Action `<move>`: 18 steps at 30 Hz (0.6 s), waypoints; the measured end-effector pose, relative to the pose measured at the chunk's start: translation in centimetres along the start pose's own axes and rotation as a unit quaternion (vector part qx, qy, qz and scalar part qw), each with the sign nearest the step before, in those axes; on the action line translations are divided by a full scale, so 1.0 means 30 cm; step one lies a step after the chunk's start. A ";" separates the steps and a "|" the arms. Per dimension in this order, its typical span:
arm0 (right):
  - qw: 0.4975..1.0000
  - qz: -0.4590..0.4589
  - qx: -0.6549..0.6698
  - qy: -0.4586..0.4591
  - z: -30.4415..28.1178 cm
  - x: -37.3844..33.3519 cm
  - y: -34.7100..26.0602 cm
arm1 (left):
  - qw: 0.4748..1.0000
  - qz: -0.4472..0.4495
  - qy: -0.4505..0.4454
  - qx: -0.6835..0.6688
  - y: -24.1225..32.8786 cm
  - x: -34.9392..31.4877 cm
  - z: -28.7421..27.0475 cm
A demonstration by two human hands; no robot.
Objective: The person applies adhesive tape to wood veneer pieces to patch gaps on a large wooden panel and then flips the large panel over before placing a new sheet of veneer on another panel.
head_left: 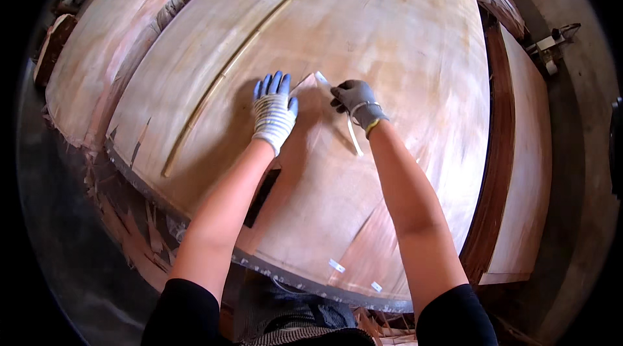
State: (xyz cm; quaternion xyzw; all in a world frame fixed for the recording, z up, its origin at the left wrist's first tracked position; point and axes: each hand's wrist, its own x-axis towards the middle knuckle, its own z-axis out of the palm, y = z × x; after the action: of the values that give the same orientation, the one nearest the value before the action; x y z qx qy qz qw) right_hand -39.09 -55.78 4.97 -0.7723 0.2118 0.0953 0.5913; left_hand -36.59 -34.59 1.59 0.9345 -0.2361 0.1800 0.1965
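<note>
My left hand [274,112], in a striped white glove with blue fingertips, lies flat on a large pale wood veneer sheet [402,41], its fingers stretched out. To its right my right hand [357,100], in a grey glove, is closed with the fingers curled down near the sheet. What those fingers hold, if anything, is hidden. A pale band circles the back of this hand, and a thin white strip [355,137] hangs from it. Beside the fingertips, a short white tape piece [321,78] lies at the tip of a pinkish veneer patch [304,135].
A long thin bamboo-like stick [227,70] lies along the sheet on the left. Near the front edge are two small white tape pieces [336,265]. A dark slot [263,197] shows by my left forearm. Other veneer stacks [524,158] stand at both sides, and torn scraps [133,239] lie front left.
</note>
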 end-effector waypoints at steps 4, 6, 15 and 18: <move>0.993 0.028 -0.090 0.076 0.093 0.142 0.024 | 0.986 0.130 -0.084 -0.064 -0.002 0.096 0.087; 0.968 -0.078 -0.222 0.092 0.075 0.146 0.031 | 0.978 0.169 -0.112 -0.048 0.011 0.105 0.111; 0.978 0.018 -0.070 -0.194 0.212 -0.168 -0.022 | 0.961 -0.124 -0.064 -0.240 -0.233 0.034 -0.110; 0.982 0.032 -0.114 -0.147 0.389 -0.197 -0.003 | 0.998 -0.032 -0.003 -0.061 -0.228 -0.243 -0.187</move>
State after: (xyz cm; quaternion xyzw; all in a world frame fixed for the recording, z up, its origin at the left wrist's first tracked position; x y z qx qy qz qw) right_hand -43.11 -43.36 4.09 -0.8050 0.1353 0.2500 0.5208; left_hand -40.46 -23.79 1.34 0.9283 -0.2172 0.1565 0.2578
